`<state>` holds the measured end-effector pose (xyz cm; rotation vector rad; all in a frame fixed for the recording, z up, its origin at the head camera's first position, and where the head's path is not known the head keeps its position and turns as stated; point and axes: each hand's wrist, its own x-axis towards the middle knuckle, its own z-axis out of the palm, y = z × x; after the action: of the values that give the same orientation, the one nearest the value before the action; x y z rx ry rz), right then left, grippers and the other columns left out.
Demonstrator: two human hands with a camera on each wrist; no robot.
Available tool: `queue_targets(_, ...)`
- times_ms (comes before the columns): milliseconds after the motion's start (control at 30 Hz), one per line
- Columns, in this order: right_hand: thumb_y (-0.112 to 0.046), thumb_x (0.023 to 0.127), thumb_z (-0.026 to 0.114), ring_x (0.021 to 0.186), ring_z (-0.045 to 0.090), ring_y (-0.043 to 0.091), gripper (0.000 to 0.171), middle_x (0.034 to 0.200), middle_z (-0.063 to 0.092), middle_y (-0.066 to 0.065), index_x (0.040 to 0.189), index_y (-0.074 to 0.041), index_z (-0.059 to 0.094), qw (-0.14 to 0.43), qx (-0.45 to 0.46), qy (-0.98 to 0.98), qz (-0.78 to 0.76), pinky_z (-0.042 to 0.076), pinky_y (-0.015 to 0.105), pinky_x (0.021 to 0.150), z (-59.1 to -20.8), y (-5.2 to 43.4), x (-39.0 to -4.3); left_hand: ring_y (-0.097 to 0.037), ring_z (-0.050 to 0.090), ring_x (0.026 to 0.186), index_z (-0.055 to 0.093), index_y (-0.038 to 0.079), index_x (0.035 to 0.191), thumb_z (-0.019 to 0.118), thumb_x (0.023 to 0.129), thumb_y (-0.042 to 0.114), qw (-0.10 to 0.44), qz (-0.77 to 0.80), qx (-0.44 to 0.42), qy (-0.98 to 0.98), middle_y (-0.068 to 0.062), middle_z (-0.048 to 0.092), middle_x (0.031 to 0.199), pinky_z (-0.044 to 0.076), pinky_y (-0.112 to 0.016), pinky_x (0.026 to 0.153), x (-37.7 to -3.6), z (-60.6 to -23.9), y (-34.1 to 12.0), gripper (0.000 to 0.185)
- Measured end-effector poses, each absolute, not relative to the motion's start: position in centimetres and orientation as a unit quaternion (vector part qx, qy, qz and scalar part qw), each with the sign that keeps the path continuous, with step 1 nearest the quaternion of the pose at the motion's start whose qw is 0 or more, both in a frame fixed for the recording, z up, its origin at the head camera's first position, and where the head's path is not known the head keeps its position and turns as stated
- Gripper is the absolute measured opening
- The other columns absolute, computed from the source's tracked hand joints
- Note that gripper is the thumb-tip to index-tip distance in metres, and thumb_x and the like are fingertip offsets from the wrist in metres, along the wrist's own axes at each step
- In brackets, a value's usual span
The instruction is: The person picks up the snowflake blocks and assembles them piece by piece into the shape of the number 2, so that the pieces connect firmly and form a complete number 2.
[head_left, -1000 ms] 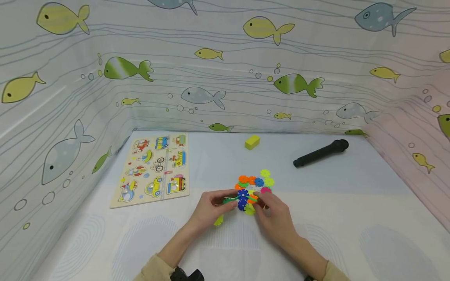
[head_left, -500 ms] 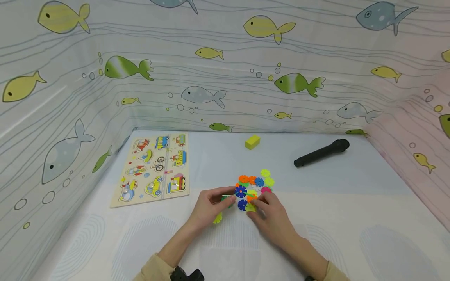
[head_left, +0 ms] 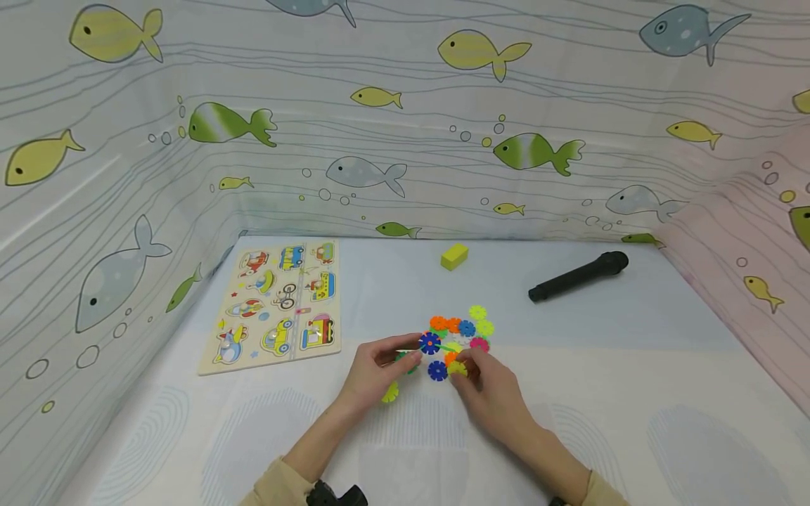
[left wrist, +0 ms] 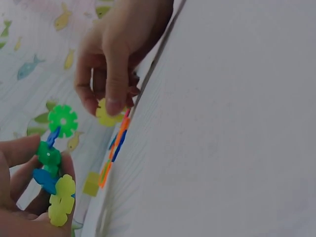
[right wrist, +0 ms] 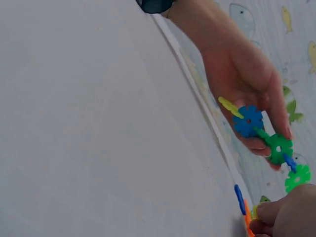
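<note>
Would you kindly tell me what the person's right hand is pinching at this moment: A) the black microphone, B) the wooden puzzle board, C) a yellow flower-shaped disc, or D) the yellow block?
C: the right hand pinches a yellow disc between thumb and fingers, just over the pile of discs, while the microphone, block and puzzle board lie apart, untouched.

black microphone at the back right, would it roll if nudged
Probably: the black microphone lies on its side and looks round-bodied, so a sideways nudge may roll it. Its wider head would likely curve the path. It looks rigid, not floppy.
</note>
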<state>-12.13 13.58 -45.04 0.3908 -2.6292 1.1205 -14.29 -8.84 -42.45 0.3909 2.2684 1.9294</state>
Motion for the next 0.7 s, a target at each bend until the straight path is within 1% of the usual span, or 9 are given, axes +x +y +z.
queue_targets(100,-0.009,0.086,0.079,0.068,0.047,0.005,0.027,0.076,0.053,-0.011,0.109,-0.014,0.064,0.149,0.13,-0.89,0.411,0.043,0.019,0.059,-44.9,13.6,-12.18,-0.025,0.068,0.108,0.066,0.007,0.13,0.068,0.096,0.019,0.066,0.645,0.125,0.751,-0.014,0.068,0.124,0.051,-0.017,0.093,-14.31,-42.46,-8.85,0.036)
queue_targets(167,-0.009,0.087,0.077,0.068,0.048,0.006,0.028,0.076,0.053,-0.01,0.112,-0.014,0.065,0.162,0.129,-0.88,0.428,0.043,0.019,0.059,-44.78,13.67,-12.16,-0.025,0.069,0.106,0.066,0.007,0.13,0.068,0.096,0.019,0.065,0.649,0.124,0.748,-0.014,0.068,0.124,0.052,-0.017,0.091,-14.32,-42.41,-8.86,0.036)
queue_targets(400,-0.004,0.093,0.069,0.076,0.052,0.009,0.032,0.079,0.054,-0.009,0.122,-0.016,0.068,0.176,0.13,-0.851,0.477,0.047,0.021,0.065,-44.43,13.99,-11.93,-0.018,0.07,0.1,0.066,0.006,0.129,0.067,0.096,0.018,0.065,0.658,0.112,0.742,-0.015,0.068,0.124,0.053,-0.017,0.089,-14.26,-42.23,-8.93,0.035)
queue_targets(533,-0.001,0.093,0.067,0.078,0.053,0.008,0.034,0.08,0.056,-0.009,0.123,-0.017,0.069,0.18,0.147,-0.84,0.49,0.048,0.02,0.068,-44.41,14.06,-11.9,-0.016,0.071,0.099,0.067,0.007,0.129,0.068,0.096,0.018,0.068,0.66,0.101,0.741,-0.015,0.068,0.124,0.052,-0.017,0.09,-14.34,-42.2,-8.9,0.035)
queue_targets(700,0.0,0.093,0.066,0.08,0.055,0.008,0.034,0.085,0.061,-0.007,0.124,-0.016,0.07,0.184,0.16,-0.83,0.502,0.05,0.018,0.071,-44.5,14.06,-11.93,-0.016,0.071,0.099,0.067,0.007,0.128,0.068,0.095,0.018,0.069,0.662,0.095,0.74,-0.015,0.069,0.123,0.051,-0.017,0.092,-14.29,-42.09,-8.91,0.035)
